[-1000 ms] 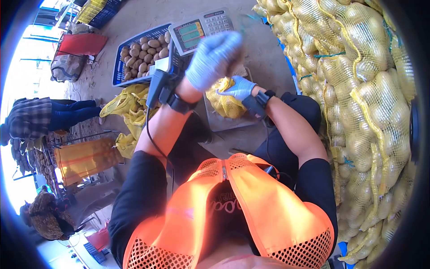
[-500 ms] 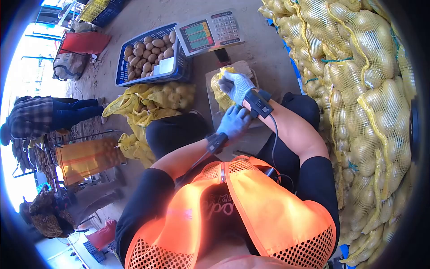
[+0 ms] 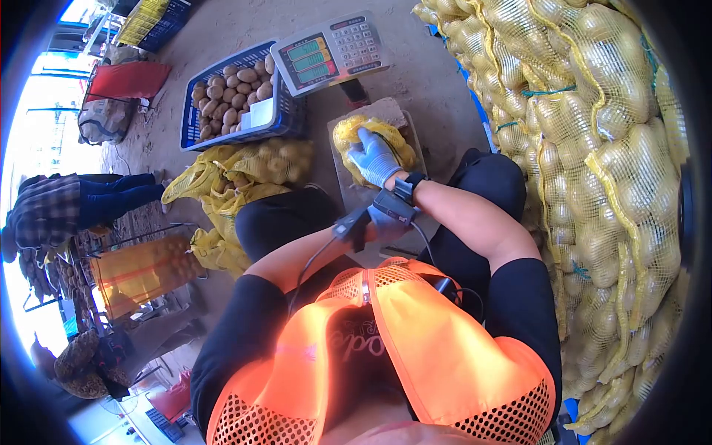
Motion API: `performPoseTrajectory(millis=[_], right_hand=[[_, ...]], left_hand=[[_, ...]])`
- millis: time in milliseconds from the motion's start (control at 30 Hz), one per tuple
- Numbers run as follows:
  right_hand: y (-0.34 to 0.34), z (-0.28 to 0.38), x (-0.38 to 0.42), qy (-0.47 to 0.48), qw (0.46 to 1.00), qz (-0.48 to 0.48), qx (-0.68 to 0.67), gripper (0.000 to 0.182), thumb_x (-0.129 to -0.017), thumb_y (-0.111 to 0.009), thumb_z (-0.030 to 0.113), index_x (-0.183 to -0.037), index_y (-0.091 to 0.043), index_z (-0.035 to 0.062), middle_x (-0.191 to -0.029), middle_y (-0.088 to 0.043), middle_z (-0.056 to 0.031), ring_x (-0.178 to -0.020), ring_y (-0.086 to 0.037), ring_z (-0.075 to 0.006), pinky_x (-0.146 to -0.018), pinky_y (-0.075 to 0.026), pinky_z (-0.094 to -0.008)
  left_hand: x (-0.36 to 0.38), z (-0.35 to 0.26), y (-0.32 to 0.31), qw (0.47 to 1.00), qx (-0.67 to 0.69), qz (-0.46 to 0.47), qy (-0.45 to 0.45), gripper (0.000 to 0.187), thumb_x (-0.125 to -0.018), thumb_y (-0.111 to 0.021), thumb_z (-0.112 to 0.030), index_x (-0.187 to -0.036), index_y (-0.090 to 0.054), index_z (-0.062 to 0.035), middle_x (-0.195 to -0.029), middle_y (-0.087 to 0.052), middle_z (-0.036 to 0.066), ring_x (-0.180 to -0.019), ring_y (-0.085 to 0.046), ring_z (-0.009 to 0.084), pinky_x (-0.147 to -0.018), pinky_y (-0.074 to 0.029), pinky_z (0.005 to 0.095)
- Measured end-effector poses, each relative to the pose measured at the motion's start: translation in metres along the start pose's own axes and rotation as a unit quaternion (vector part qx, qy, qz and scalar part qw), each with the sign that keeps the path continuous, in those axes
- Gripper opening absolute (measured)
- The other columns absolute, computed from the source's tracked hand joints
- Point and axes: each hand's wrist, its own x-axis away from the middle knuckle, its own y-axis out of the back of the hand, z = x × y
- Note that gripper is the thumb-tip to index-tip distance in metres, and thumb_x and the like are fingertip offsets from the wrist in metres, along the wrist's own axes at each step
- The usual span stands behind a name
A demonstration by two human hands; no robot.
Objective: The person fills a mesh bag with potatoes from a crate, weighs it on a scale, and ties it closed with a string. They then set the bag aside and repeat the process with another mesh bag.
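A yellow mesh bag point(image 3: 347, 136) stands on the scale's platform point(image 3: 335, 159), bulging with contents that look like potatoes. My right hand point(image 3: 377, 159), in a grey-blue glove, is on the near side of this bag with its fingers curled against the mesh. Lower down, my left hand point(image 3: 389, 225), also gloved, is close to my body below the right wrist. The right wrist and a strapped-on device cover part of it, so its fingers are hidden. Behind the bag is the scale's display point(image 3: 326, 53), with lit green readouts and a keypad.
A blue crate point(image 3: 285, 111) of potatoes holds a white box too. Yellow mesh bags point(image 3: 222, 178) lie beside my left knee. Filled mesh sacks point(image 3: 593, 170) are stacked high on the right. At far left are a person in a plaid shirt point(image 3: 48, 211) and another person point(image 3: 81, 363).
My right hand has moved from the bag's gathered top to its near side. The left hand has drawn back from the bag toward my body. The whole view has shifted slightly.
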Motion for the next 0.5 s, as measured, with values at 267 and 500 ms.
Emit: performPoseTrajectory(millis=[267, 500], right_hand=[[-0.006, -0.001, 0.008, 0.102, 0.99, -0.011, 0.096, 0.042, -0.081, -0.063, 0.022, -0.117, -0.051, 0.0047, -0.1, -0.06, -0.0188, -0.093, -0.058, -0.0344, -0.079, -0.045, -0.0409], [-0.006, -0.027, 0.016, 0.124, 0.979, 0.137, 0.088, 0.034, -0.08, -0.062, 0.026, -0.108, -0.058, 0.0063, -0.102, -0.062, -0.0179, -0.094, -0.058, -0.0355, -0.082, -0.045, -0.0409]], left_hand=[[0.044, -0.083, 0.147, 0.985, -0.056, -0.165, 0.018, 0.018, -0.084, -0.062, -0.018, -0.095, -0.064, -0.0041, -0.076, -0.063, 0.007, -0.071, -0.064, 0.0178, -0.064, -0.05, 0.0283], [-0.047, -0.06, 0.125, 0.826, -0.564, -0.019, -0.006, 0.019, -0.079, -0.061, -0.017, -0.097, -0.066, -0.0107, -0.089, -0.066, 0.013, -0.081, -0.065, 0.0301, -0.069, -0.051, 0.036]])
